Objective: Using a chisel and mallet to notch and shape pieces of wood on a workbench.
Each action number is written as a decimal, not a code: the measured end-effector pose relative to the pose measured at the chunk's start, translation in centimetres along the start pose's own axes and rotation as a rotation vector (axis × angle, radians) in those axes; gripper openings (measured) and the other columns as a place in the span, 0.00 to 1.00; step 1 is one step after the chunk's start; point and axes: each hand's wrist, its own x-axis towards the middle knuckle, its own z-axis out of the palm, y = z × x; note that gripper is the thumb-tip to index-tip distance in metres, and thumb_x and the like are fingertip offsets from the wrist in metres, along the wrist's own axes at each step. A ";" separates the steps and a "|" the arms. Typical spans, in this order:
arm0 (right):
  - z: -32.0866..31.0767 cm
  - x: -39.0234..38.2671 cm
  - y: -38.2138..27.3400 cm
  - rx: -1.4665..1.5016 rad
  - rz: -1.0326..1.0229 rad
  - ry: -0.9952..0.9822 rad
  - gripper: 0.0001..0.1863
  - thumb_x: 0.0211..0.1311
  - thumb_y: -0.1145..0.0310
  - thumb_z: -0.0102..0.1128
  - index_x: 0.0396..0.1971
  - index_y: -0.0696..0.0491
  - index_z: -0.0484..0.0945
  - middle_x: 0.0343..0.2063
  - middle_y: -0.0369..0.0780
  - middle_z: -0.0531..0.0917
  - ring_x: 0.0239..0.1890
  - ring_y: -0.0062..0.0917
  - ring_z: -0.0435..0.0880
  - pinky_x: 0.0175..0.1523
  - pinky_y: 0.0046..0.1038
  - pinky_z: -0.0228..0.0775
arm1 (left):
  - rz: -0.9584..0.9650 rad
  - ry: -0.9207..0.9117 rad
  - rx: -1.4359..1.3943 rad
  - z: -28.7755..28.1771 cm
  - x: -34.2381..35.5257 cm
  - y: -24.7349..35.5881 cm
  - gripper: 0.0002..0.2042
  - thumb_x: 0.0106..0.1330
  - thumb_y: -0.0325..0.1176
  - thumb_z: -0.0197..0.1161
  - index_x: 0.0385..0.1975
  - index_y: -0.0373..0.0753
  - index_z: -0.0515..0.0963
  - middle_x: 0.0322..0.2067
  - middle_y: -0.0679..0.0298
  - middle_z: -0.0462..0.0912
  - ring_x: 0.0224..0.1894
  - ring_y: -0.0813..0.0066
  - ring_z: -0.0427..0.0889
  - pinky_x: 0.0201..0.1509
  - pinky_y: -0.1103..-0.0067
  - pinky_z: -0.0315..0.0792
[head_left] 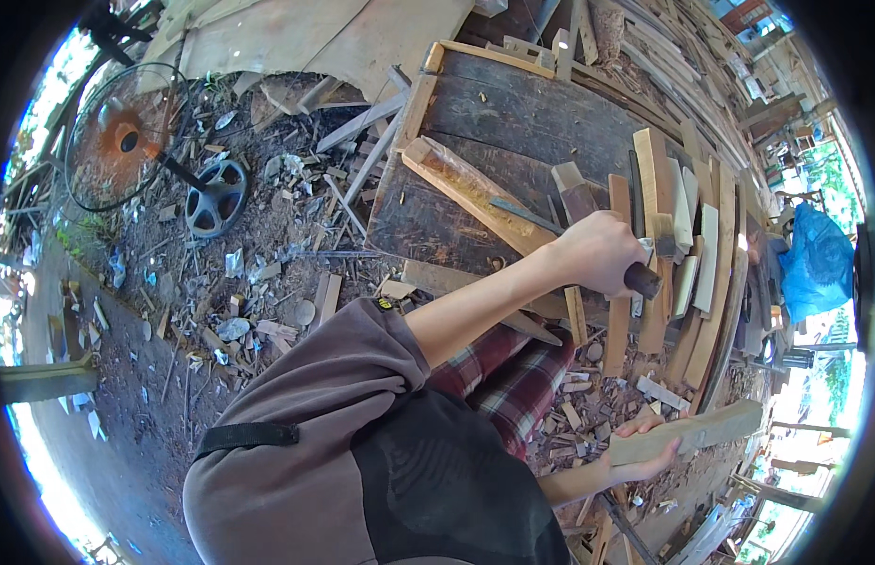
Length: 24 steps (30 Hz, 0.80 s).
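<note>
My left hand (602, 252) is closed round a flat-bladed hand tool (524, 215). Its narrow grey blade points left over a long light-brown timber piece (456, 184) that lies slanted on a dark wooden bench (513, 104). The dark handle's butt end sticks out on the right side of my fist. I cannot tell whether the blade touches the timber. Lower right, my right hand (649, 454) grips a pale squared wooden block (691, 433) from underneath, clear of the bench.
Several sawn strips (654, 179) lean at the bench's right end. Wood scraps and rubble (268, 273) cover the ground. To the left stands a fan (127, 141) with a round base (216, 198). A blue plastic bag (818, 259) hangs at the far right.
</note>
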 end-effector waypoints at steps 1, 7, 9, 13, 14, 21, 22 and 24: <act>0.0 0.0 0.1 -0.003 0.000 0.003 0.34 0.65 0.49 0.45 0.62 0.59 0.56 0.18 0.40 0.68 0.09 0.22 0.65 0.13 0.20 0.62 | -0.014 0.009 -0.007 -0.3 0.2 0.1 0.11 0.42 0.44 0.68 0.18 0.44 0.80 0.17 0.59 0.79 0.25 0.57 0.79 0.39 0.70 0.73; 0.9 -0.1 1.1 -0.073 0.052 -0.027 0.34 0.64 0.49 0.45 0.62 0.59 0.56 0.18 0.40 0.69 0.10 0.21 0.66 0.13 0.20 0.61 | -0.123 -0.053 -0.041 -1.4 0.3 0.2 0.14 0.40 0.46 0.70 0.19 0.43 0.80 0.19 0.58 0.80 0.27 0.56 0.80 0.40 0.69 0.73; 1.8 -0.3 1.8 -0.046 0.032 -0.014 0.34 0.63 0.49 0.46 0.62 0.58 0.57 0.18 0.39 0.69 0.10 0.21 0.65 0.13 0.20 0.61 | -0.128 -0.072 -0.024 -1.0 0.3 -0.1 0.14 0.40 0.46 0.70 0.19 0.43 0.80 0.19 0.58 0.80 0.28 0.56 0.80 0.40 0.69 0.73; 3.0 -0.6 8.7 -0.061 0.049 -0.066 0.29 0.64 0.52 0.45 0.59 0.54 0.61 0.21 0.38 0.73 0.15 0.21 0.70 0.14 0.21 0.63 | -0.178 -0.164 0.034 1.0 0.3 -0.3 0.14 0.39 0.47 0.70 0.19 0.43 0.81 0.19 0.59 0.81 0.29 0.56 0.80 0.41 0.69 0.72; 3.6 -0.6 9.2 -0.290 0.108 -0.097 0.31 0.63 0.51 0.46 0.60 0.55 0.61 0.21 0.40 0.73 0.15 0.22 0.71 0.14 0.23 0.63 | -0.177 -0.163 0.035 1.1 0.4 -0.5 0.14 0.39 0.47 0.70 0.19 0.43 0.81 0.19 0.59 0.81 0.29 0.56 0.80 0.41 0.69 0.72; 4.4 -0.6 6.3 0.113 0.139 0.009 0.27 0.60 0.57 0.52 0.55 0.58 0.66 0.18 0.40 0.71 0.15 0.21 0.70 0.13 0.22 0.61 | -0.188 -0.082 0.021 0.8 0.4 -0.9 0.14 0.37 0.46 0.70 0.19 0.43 0.81 0.19 0.60 0.81 0.29 0.58 0.80 0.42 0.71 0.72; 3.1 -0.3 8.3 0.181 0.239 -0.041 0.28 0.60 0.56 0.53 0.55 0.59 0.65 0.17 0.38 0.70 0.13 0.21 0.68 0.13 0.22 0.61 | -0.153 -0.098 0.027 1.2 0.7 -0.6 0.13 0.37 0.45 0.69 0.19 0.44 0.81 0.19 0.60 0.81 0.29 0.59 0.80 0.42 0.71 0.71; 5.6 -1.7 7.5 -0.136 0.283 -0.088 0.27 0.61 0.54 0.52 0.54 0.58 0.66 0.18 0.37 0.71 0.14 0.20 0.70 0.15 0.22 0.63 | -0.154 -0.127 0.074 1.4 -0.3 -1.2 0.13 0.37 0.46 0.70 0.19 0.44 0.81 0.19 0.60 0.81 0.28 0.59 0.80 0.42 0.71 0.71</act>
